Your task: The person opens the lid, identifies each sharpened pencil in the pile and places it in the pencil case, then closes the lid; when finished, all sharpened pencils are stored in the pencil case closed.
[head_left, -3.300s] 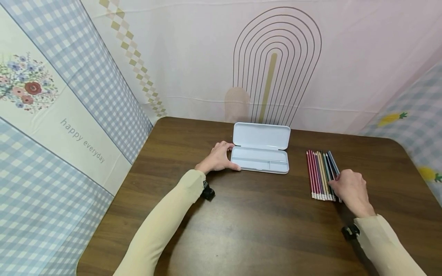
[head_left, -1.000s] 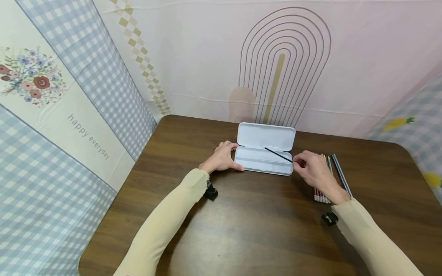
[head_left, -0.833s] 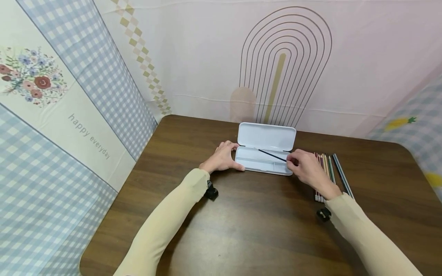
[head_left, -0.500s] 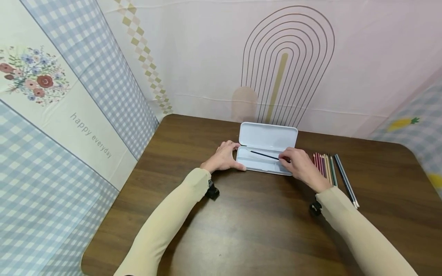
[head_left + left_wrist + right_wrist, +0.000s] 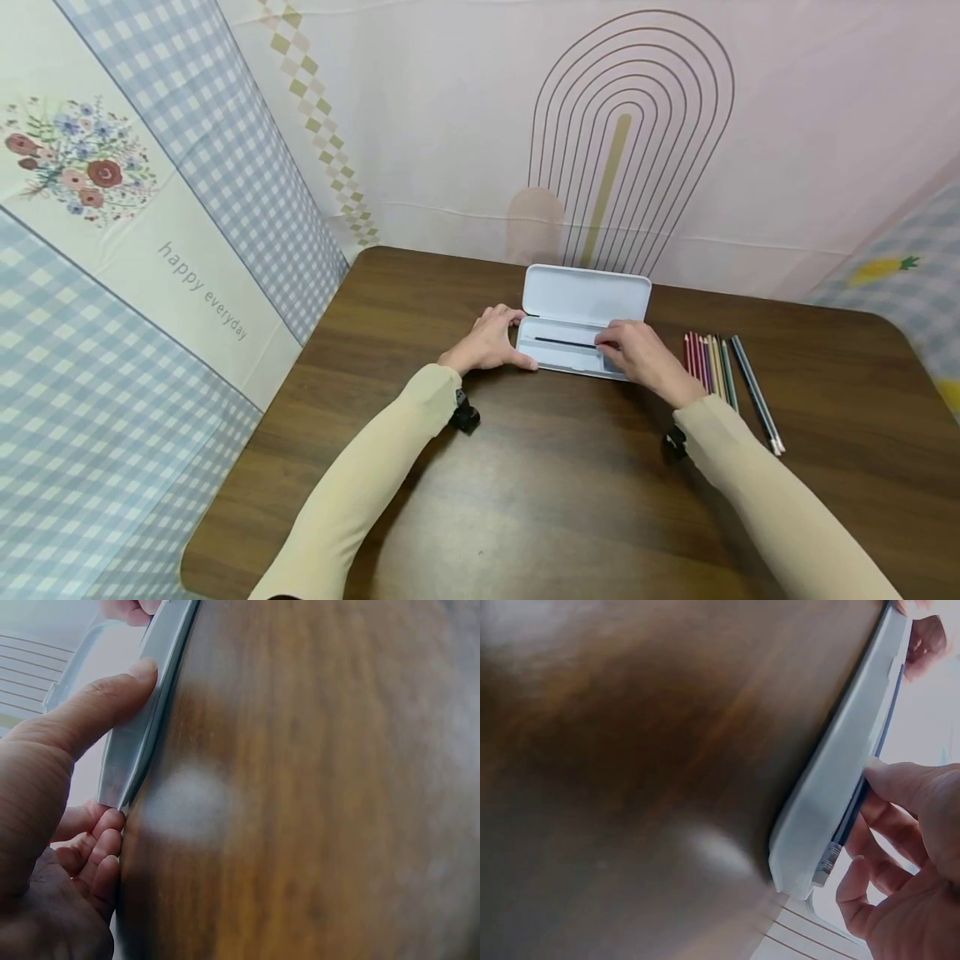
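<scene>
A pale blue pencil case (image 5: 558, 358) lies on the table with its lid (image 5: 587, 294) raised at the back. My left hand (image 5: 490, 339) holds the case's left end, thumb along the front wall and fingers round the corner. With thumb and fingers, my right hand (image 5: 637, 350) pinches a dark blue pencil (image 5: 566, 342) over the case's long back compartment. The pencil lies nearly parallel to the case's length, its eraser end (image 5: 826, 864) to the right. Whether it touches the case floor cannot be told. The right hand hides the case's right end.
Several coloured pencils (image 5: 708, 367) lie side by side right of the case, partly behind the right hand. A little apart from them lie dark bluish pencils (image 5: 756, 393). The brown table (image 5: 525, 492) meets a printed cloth backdrop (image 5: 442, 125) close behind the lid.
From the row at the right, my right hand has taken a dark pencil leftward to the case. Its slant has levelled and it has lowered. My left hand has stayed on the case.
</scene>
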Available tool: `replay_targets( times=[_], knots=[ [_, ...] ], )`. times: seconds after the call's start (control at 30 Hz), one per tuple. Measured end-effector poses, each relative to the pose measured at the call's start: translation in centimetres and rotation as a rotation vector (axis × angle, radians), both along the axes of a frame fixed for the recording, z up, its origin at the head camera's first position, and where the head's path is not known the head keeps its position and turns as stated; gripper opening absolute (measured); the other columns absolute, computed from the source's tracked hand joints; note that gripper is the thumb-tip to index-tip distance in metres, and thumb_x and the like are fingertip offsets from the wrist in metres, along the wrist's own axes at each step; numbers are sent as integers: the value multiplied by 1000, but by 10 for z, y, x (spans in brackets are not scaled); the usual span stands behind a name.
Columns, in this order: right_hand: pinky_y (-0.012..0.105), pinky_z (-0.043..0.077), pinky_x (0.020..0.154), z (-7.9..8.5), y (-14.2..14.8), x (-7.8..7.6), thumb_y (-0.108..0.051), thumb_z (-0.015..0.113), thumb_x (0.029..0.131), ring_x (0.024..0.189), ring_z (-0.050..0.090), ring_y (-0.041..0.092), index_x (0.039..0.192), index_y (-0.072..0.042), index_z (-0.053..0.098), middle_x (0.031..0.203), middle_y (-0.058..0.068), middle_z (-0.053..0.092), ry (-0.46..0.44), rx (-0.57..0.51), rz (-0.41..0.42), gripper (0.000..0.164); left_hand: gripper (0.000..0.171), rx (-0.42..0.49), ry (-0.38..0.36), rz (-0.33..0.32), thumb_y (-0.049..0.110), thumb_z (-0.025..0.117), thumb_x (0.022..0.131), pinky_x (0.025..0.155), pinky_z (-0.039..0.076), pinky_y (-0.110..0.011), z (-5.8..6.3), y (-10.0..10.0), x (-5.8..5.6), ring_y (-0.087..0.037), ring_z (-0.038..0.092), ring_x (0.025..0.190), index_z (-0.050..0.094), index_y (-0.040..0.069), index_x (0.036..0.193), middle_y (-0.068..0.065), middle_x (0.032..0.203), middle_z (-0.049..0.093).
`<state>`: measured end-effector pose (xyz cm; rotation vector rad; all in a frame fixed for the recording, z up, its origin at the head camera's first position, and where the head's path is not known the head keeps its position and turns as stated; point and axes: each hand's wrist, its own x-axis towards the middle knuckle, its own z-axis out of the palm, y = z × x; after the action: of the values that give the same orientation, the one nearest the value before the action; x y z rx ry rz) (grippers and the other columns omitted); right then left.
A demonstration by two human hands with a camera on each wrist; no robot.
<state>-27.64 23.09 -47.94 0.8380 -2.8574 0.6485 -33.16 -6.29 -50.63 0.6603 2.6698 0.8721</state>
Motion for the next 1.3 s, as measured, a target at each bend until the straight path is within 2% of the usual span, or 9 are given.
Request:
replay_targets(
  times=[0.2, 0.3, 0.43, 0.67, 0.9, 1.13, 1.3],
  knots=[
    [55, 63, 87, 5, -1, -3, 5, 72, 99, 90, 74, 32, 106, 7, 82, 101, 22, 79, -62, 14, -8, 12, 100, 9, -2, 6, 47, 98, 75, 121, 39, -44, -5, 0, -3, -29, 48, 137, 55, 7, 156, -12, 146, 59],
    [54, 63, 87, 7, -1, -4, 4, 73, 99, 90, 74, 32, 107, 6, 82, 101, 22, 80, -86, 17, -28, 13, 100, -3, -6, -2, 47, 98, 77, 124, 38, -46, 2, 0, 2, -31, 47, 141, 53, 6, 157, -14, 148, 58],
    [54, 63, 87, 7, -2, -7, 3, 73, 98, 92, 75, 34, 106, 7, 82, 101, 22, 80, -93, 19, -48, 12, 99, -10, -3, -11, 45, 97, 79, 125, 37, -48, 4, 0, 3, -32, 47, 142, 52, 5, 158, -15, 149, 57],
    [54, 62, 89, 9, -2, -13, 2, 73, 98, 95, 77, 35, 104, 6, 83, 102, 23, 82, -110, 30, -41, 12, 99, -2, -1, 2, 48, 98, 76, 121, 39, -44, 1, 0, 1, -29, 48, 138, 55, 7, 156, -11, 146, 59],
    [54, 60, 88, 12, -4, -19, -1, 75, 98, 94, 74, 31, 101, 1, 85, 102, 19, 84, -146, 66, -42, 11, 99, 5, -5, -9, 46, 98, 77, 123, 38, -47, 5, 0, 2, -32, 47, 140, 54, 5, 156, -15, 147, 59],
    [54, 61, 92, 14, -6, -22, -3, 76, 99, 97, 76, 31, 103, 1, 85, 106, 20, 84, -201, 73, -47, 11, 98, 35, 10, 2, 47, 100, 72, 118, 40, -47, -7, 0, -5, -30, 49, 136, 59, 8, 152, -11, 141, 61],
    [53, 61, 91, 13, -7, -23, -3, 75, 99, 98, 75, 32, 102, 1, 85, 107, 20, 84, -217, 72, -62, 11, 97, 33, 17, 1, 47, 99, 73, 118, 40, -47, -6, 0, -4, -30, 50, 136, 59, 7, 152, -12, 141, 61]
  ],
)
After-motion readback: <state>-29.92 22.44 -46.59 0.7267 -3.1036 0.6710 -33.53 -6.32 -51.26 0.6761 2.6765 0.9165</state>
